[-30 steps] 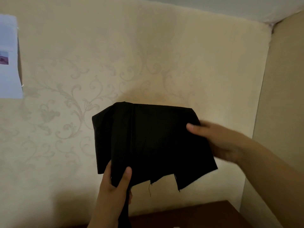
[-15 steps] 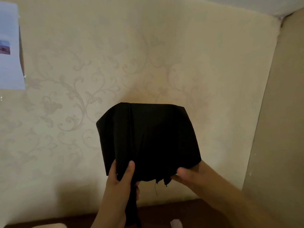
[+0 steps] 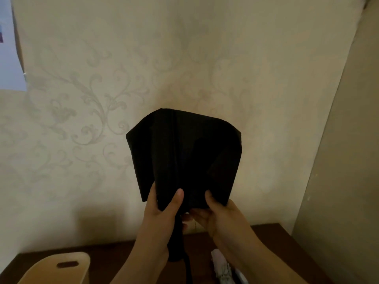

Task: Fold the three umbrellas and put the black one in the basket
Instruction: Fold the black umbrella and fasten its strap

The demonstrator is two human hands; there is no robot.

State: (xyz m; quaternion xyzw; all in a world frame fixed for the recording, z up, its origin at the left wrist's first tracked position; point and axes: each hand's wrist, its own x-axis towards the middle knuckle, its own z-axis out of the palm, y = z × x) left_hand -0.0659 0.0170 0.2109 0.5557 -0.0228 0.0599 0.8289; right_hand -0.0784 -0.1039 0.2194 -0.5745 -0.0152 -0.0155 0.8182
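Observation:
The black umbrella [image 3: 184, 154] stands upright in front of the wall, its loose canopy flaps spread above both hands. My left hand [image 3: 162, 216] grips the gathered fabric near its lower edge, thumb in front. My right hand [image 3: 217, 214] pinches the canopy's lower right flap beside it. The umbrella's handle end hangs down between my wrists. A beige basket [image 3: 61, 267] with a slot handle sits at the bottom left on the dark wooden table [image 3: 272, 236]. A pale patterned folded umbrella [image 3: 223, 267] lies on the table under my right forearm.
A patterned cream wall rises directly behind the table. A beige panel [image 3: 344, 160] closes off the right side. A sheet of paper [image 3: 10, 48] hangs on the wall at the upper left.
My right hand slid from the canopy's right edge down to its lower hem beside the left hand. The flaps drew narrower. The view tilted down, bringing the basket and table into sight.

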